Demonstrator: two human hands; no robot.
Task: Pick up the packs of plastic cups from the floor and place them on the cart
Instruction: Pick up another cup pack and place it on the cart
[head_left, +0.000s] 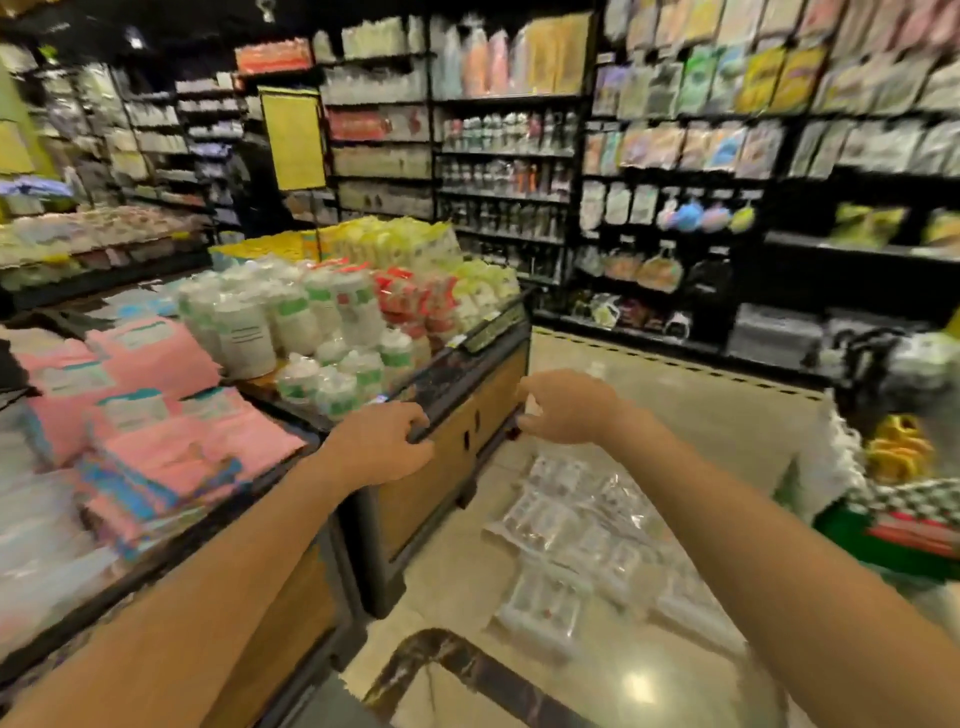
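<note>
Aisle floor half blocked
Clear packs (587, 525) cover the near floor; display counter (457, 436) walls the left, cart rail (467, 660) nearest, far floor (649, 384) open

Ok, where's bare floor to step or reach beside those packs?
Bare tile lies between the display table and the packs of plastic cups, and beyond them toward the black shelving. Crowded: the tabletop, and the right side by the green bin.
</note>
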